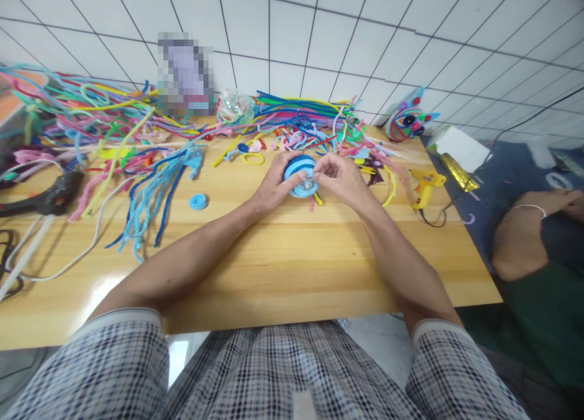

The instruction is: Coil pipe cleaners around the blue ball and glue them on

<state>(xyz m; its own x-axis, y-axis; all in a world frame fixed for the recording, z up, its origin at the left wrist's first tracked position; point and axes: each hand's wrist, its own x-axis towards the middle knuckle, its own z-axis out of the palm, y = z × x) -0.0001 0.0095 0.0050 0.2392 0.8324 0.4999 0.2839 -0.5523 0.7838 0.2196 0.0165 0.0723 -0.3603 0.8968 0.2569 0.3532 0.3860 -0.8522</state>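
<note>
In front of me, above the wooden table (274,268), my left hand (275,185) is wrapped around the side of a round blue coil of pipe cleaner (297,166). The coil has light and darker blue rings and a clear, shiny middle. My right hand (341,178) is closed in a pinch at the coil's right edge; whether a strand lies between the fingertips is too small to tell. A smaller light blue coil (198,201) lies flat to the left. Beside it spreads a bunch of light and dark blue pipe cleaners (148,195).
Heaps of coloured pipe cleaners (100,103) line the wall, with a clear plastic ball (235,106) among them. A black glue gun (55,192) with a white cord lies left. At right are a yellow glue gun (427,187), a decorated animal face (406,123) and another person's arm (524,234).
</note>
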